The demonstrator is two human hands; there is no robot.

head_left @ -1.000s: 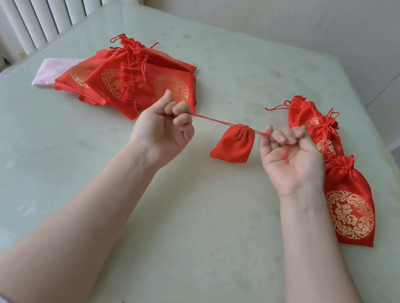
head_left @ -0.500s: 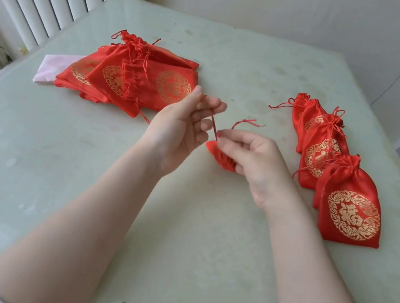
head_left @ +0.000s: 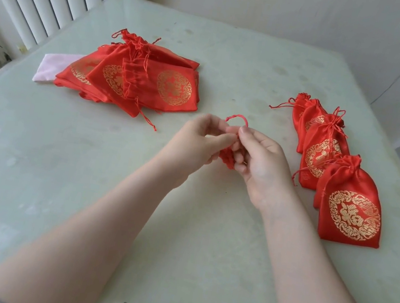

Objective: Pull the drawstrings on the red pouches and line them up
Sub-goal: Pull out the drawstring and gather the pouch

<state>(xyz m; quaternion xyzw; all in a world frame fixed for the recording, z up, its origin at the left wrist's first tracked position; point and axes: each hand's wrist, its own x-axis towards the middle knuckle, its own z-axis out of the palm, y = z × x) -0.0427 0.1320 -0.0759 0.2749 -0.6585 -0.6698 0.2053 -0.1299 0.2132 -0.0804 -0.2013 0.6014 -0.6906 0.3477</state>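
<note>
Both my hands, left [head_left: 196, 141] and right [head_left: 259, 159], pinched the pouch [head_left: 228, 156] left of the row [head_left: 336, 159]; jerking the cord [head_left: 238, 117] risked snagging.

Red pouch [head_left: 227, 157] — bunched, cinched, midair

Gold round emblem on the nearest red pouch [head_left: 352, 205] at right holds one ornate character, too stylised to read for sure; nothing else is legible.
</note>
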